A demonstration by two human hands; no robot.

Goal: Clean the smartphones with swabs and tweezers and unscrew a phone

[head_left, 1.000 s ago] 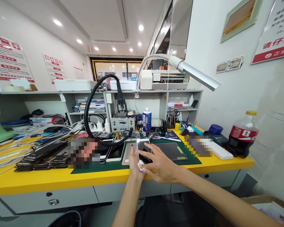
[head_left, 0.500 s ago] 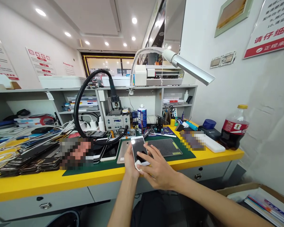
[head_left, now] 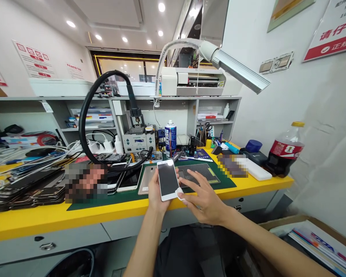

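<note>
A white-framed smartphone (head_left: 168, 180) with a dark screen lies tilted in my left hand (head_left: 155, 195), which is wrapped round its left side and back. Light glints off the phone's top edge. My right hand (head_left: 207, 201) is at the phone's lower right corner, pinching a small white wipe (head_left: 180, 193) between thumb and fingers; the other fingers are spread. Whether the wipe is tissue or cloth I cannot tell. Behind the phone, on a green mat (head_left: 103, 201), lie a gold phone back (head_left: 145, 180) and a dark perforated plate (head_left: 200, 174).
Phones are stacked on the yellow bench (head_left: 23, 227) at left, beside tangled white cables. A black hose (head_left: 83, 123) arches over them. A blue spray can (head_left: 170, 139) stands behind the mat. At right are a cola bottle (head_left: 286, 150) and a white box (head_left: 256, 170). A lamp (head_left: 242, 71) hangs overhead.
My right hand has moved off the screen to the phone's lower right corner with the wipe, uncovering the glass. The whole view has shifted slightly.
</note>
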